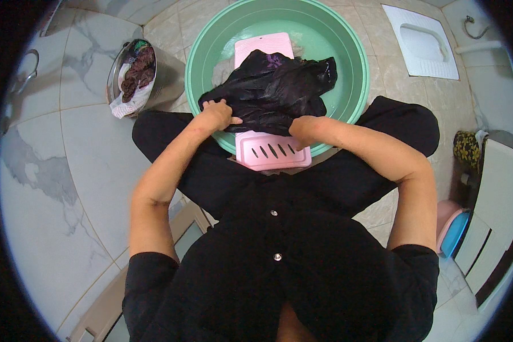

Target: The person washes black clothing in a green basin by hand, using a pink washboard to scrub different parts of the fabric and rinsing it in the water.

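A wet black garment (278,94) with a small purple print is spread over a pink plastic washboard (263,42). My left hand (217,116) rests on the garment's near left side, fingertips on the cloth and thumb apart. At the near right edge, my right hand (308,129) is curled against the cloth. Its fingers are partly hidden, and one points down over the washboard's slotted end (273,161). That end overhangs the near rim of a large green basin (191,85), which contains some water. Greyish cloth (223,72) lies beneath the washboard's left side.
Left of the basin, a metal bucket (169,81) holds brownish clothes (141,70). A white squat toilet (425,42) is set in the tiled floor at far right. Pink (446,218) and blue basins (455,233) lean beside a light-coloured panel (496,192) on the right.
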A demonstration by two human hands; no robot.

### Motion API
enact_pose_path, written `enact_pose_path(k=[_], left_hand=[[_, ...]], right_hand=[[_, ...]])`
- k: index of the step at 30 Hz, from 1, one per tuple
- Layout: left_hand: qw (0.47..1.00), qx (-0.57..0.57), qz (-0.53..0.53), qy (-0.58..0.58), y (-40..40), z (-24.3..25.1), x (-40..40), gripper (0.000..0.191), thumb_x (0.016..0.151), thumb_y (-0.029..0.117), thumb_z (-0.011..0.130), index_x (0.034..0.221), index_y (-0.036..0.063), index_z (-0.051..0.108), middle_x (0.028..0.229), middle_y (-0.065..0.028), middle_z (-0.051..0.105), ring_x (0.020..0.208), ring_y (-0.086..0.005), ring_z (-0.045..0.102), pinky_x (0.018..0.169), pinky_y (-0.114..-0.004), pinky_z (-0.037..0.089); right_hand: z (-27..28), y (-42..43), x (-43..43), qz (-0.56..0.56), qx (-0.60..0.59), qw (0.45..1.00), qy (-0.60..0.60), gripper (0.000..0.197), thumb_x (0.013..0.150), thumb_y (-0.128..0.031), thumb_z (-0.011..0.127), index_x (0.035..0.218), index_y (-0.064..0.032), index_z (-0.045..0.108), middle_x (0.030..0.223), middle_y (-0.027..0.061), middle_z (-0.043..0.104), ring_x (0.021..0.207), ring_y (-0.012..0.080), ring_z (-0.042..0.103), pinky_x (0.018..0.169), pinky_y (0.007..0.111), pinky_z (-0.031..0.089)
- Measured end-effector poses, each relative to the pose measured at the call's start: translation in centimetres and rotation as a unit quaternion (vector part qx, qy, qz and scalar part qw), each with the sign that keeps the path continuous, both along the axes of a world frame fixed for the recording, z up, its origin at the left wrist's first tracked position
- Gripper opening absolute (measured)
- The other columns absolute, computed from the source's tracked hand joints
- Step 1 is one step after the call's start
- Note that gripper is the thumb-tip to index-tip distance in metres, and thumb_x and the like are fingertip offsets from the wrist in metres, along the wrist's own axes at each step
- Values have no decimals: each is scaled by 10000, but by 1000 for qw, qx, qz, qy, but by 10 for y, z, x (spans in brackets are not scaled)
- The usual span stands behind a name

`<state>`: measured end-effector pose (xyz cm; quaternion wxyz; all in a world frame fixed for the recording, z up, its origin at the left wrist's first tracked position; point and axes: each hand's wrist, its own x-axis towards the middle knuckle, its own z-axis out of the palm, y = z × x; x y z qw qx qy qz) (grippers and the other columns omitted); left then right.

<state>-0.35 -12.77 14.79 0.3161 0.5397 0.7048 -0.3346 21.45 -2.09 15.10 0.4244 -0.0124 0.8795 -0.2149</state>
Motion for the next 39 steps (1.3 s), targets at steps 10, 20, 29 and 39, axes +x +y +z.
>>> enact_pose_path(k=[10, 20, 29, 39], left_hand=[[926, 222, 12, -305, 3, -26, 32, 268, 715, 26, 587, 979, 0, 627, 1047, -185, 584, 1013, -335, 553, 828, -402, 452], [771, 76, 245, -583, 9, -4, 23, 579, 657, -17, 555, 1228, 30, 471, 1001, 9, 540, 898, -97, 488, 751, -243, 413], [874, 152, 204, -415, 52, 12, 17, 300, 708, 196, 760, 917, 17, 642, 800, -22, 647, 721, -132, 581, 673, -287, 469], [563, 218, 525, -600, 58, 78, -10, 422, 908, 384, 528, 1106, 12, 554, 1052, -82, 618, 946, -161, 603, 848, -300, 489]], right_hand=[[8, -24, -6, -7, 57, 935, 350, 146, 784, -172, 581, 782, -79, 693, 824, 128, 660, 773, 272, 650, 655, 375, 524], [42, 48, -36, -328, -121, 814, 463, 267, 717, -231, 732, 675, -7, 593, 617, 162, 589, 567, 304, 578, 544, 371, 449], [51, 101, -43, -302, -135, 781, 530, 279, 709, -299, 720, 712, -31, 642, 654, 121, 616, 649, 259, 607, 616, 367, 461], [14, 132, -23, -287, 164, 922, 204, 244, 728, -184, 609, 864, 13, 659, 894, 204, 644, 829, 371, 615, 760, 413, 489]])
